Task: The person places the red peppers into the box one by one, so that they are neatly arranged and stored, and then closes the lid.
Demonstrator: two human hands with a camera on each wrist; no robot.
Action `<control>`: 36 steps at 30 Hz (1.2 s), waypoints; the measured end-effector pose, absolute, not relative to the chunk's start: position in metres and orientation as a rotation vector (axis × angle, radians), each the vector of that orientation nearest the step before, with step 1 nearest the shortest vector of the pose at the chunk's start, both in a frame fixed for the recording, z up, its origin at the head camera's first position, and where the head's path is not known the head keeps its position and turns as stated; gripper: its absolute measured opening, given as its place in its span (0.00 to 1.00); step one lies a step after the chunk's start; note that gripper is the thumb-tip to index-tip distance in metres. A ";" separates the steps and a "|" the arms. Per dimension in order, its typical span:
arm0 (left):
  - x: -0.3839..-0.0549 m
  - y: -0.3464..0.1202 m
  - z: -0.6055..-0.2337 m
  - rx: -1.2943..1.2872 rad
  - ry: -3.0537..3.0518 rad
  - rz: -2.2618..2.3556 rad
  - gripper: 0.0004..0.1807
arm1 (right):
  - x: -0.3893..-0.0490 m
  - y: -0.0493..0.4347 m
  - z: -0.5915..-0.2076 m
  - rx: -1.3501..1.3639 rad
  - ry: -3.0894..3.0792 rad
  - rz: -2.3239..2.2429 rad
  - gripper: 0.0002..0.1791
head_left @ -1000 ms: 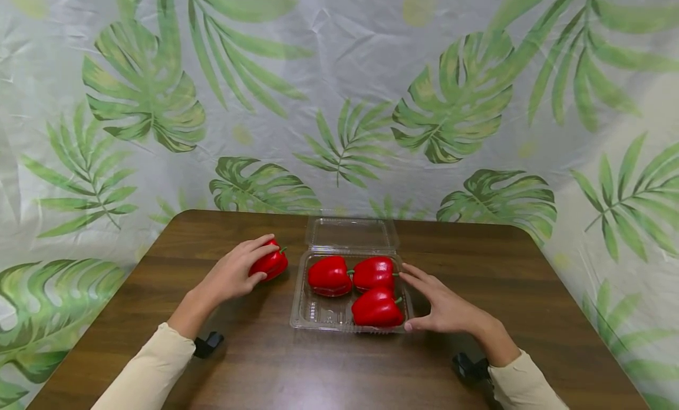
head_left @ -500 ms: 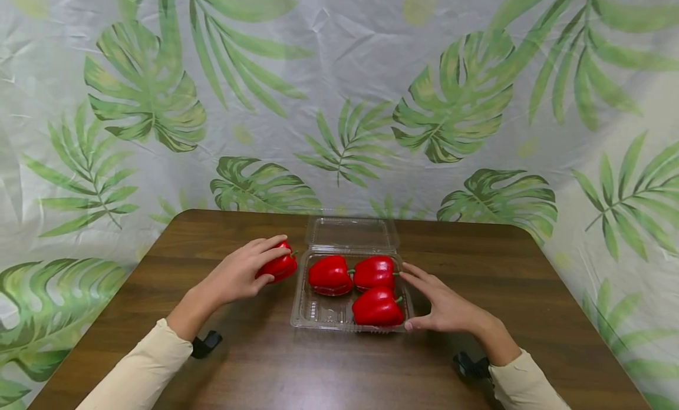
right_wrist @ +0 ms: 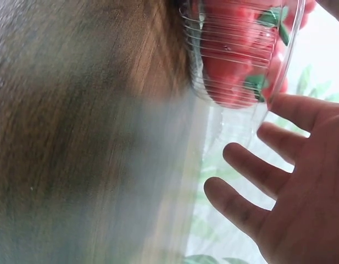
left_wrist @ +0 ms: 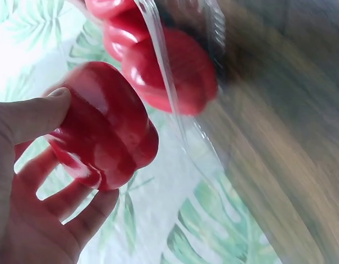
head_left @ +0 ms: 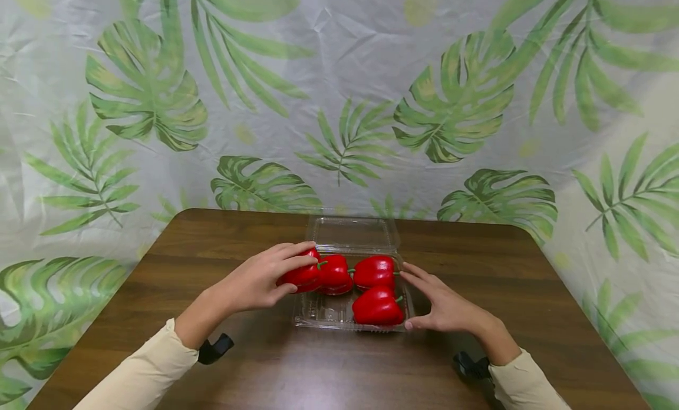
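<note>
The left hand point(head_left: 254, 280) grips a pepper point(left_wrist: 103, 126) by the left edge of the box point(head_left: 323, 325), stem rightward; the right hand point(head_left: 448, 307), fingers spread, sits opposite.

"did you see the left hand point(head_left: 260, 280) move?"
"yes, toward three o'clock, and the held pepper point(head_left: 302, 277) went with it. a second ago that was out past the nine o'clock side of the clear box point(head_left: 339, 326), with a strip of table point(head_left: 451, 251) showing between."
"and now?"
"looking down, the strip's gone. it now covers part of the box's nine-to-ten o'clock rim, and overlaps the ten o'clock pepper point(head_left: 337, 273) inside, which was in full view before."
</note>
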State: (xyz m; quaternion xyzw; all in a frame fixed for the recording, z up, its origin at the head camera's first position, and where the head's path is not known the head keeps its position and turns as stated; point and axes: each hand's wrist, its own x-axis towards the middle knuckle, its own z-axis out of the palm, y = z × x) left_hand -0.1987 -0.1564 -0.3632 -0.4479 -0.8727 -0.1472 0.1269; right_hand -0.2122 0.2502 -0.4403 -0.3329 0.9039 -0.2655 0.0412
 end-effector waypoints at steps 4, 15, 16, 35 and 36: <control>-0.196 -0.149 -0.362 -1.345 -2.531 -0.428 0.32 | -0.213 0.250 -0.440 -1.026 2.769 -0.807 0.54; -0.198 -0.135 -0.367 -1.420 -2.519 -0.392 0.30 | -0.213 0.249 -0.440 -0.999 2.757 -0.813 0.54; -0.198 -0.133 -0.368 -1.427 -2.517 -0.385 0.30 | -0.212 0.249 -0.440 -1.001 2.760 -0.812 0.54; -0.198 -0.114 -0.380 -1.510 -2.577 -0.348 0.31 | -0.213 0.250 -0.441 -1.003 2.754 -0.824 0.54; -0.198 -0.113 -0.381 -1.512 -2.583 -0.348 0.31 | -0.213 0.250 -0.442 -1.002 2.753 -0.826 0.54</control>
